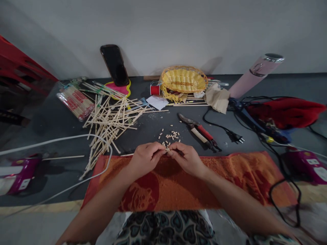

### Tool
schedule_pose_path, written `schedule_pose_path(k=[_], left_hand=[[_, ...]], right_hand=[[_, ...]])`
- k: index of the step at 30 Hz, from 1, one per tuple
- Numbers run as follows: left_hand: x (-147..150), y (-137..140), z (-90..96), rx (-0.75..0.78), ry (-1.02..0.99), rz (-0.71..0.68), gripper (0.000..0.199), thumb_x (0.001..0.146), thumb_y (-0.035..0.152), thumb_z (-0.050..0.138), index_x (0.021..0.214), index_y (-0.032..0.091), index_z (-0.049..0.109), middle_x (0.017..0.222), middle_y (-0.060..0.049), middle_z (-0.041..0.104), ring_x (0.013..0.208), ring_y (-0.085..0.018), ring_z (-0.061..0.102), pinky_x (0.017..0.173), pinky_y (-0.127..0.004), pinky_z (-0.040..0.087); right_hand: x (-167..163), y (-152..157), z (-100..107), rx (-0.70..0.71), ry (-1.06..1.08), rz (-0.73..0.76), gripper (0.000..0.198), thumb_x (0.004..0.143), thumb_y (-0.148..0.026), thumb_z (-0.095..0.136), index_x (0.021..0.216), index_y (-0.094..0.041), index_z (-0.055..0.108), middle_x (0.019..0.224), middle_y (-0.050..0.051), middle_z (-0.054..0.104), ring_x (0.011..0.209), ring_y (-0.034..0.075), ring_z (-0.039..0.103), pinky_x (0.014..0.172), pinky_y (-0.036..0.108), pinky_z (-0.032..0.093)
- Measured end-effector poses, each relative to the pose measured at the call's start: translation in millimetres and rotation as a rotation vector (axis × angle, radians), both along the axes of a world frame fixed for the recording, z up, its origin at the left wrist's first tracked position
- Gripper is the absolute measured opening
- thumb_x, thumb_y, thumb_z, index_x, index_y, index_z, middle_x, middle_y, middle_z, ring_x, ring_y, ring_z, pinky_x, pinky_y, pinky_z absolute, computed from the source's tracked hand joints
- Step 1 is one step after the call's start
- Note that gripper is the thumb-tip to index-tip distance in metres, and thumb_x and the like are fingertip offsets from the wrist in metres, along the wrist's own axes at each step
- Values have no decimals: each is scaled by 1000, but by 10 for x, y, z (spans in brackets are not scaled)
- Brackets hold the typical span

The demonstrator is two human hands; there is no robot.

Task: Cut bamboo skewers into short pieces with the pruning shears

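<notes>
My left hand [148, 156] and my right hand [187, 158] meet above the far edge of an orange towel [178, 190]. Both are closed in a pinch, fingertips nearly touching, around a short cut piece of wooden stick [167, 149]. Just beyond them, several similar short stick pieces [173, 135] lie scattered on the dark table. Pruning shears [198, 131] with red and pale handles rest to the right of these pieces. On the left is a loose heap of long thin wooden sticks [112, 119].
Along the wall stand a yellow woven basket [184, 80], a red thread spool [154, 90], a propped phone [114, 64] and a pink bottle [255, 75]. A black plug cord [224, 127] and red cloth [286, 110] lie right. A white cable [63, 139] crosses the left side.
</notes>
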State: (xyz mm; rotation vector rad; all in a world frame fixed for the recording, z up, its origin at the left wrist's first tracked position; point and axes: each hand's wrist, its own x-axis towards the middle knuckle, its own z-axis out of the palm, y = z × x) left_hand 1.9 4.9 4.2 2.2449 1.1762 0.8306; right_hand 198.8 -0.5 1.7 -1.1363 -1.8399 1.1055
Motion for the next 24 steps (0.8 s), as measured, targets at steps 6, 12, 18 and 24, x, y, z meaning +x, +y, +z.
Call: schedule_pose_path(k=[6, 12, 18, 24], left_hand=[[2, -10, 38, -13, -6, -5, 11, 90, 20, 53, 93, 19, 63, 82, -2, 70, 74, -13, 65, 69, -25, 48], [11, -19, 69, -40, -11, 10, 12, 89, 22, 52, 91, 19, 64, 78, -1, 69, 68, -12, 63, 65, -23, 46], [8, -21, 69, -53, -15, 10, 12, 90, 23, 53, 91, 19, 64, 76, -1, 69, 68, -12, 63, 64, -23, 46], [3, -21, 58, -44, -21, 5, 13, 90, 23, 53, 92, 19, 64, 77, -1, 69, 68, -12, 63, 65, -23, 46]], right_hand=[[-3, -2, -21, -16, 13, -3, 12, 92, -27, 52, 87, -20, 61, 78, 0, 63, 71, 11, 57, 67, 23, 45], [-1, 0, 1, 1, -5, 5, 14, 92, -28, 51, 88, -20, 62, 78, 0, 65, 71, 11, 59, 67, 22, 46], [-1, 1, 2, -2, -3, 12, 13, 92, -28, 52, 88, -21, 62, 79, 0, 66, 72, 12, 59, 67, 22, 46], [-2, -2, 3, 0, 4, 4, 13, 92, -27, 51, 87, -20, 62, 78, 0, 65, 71, 11, 58, 67, 22, 46]])
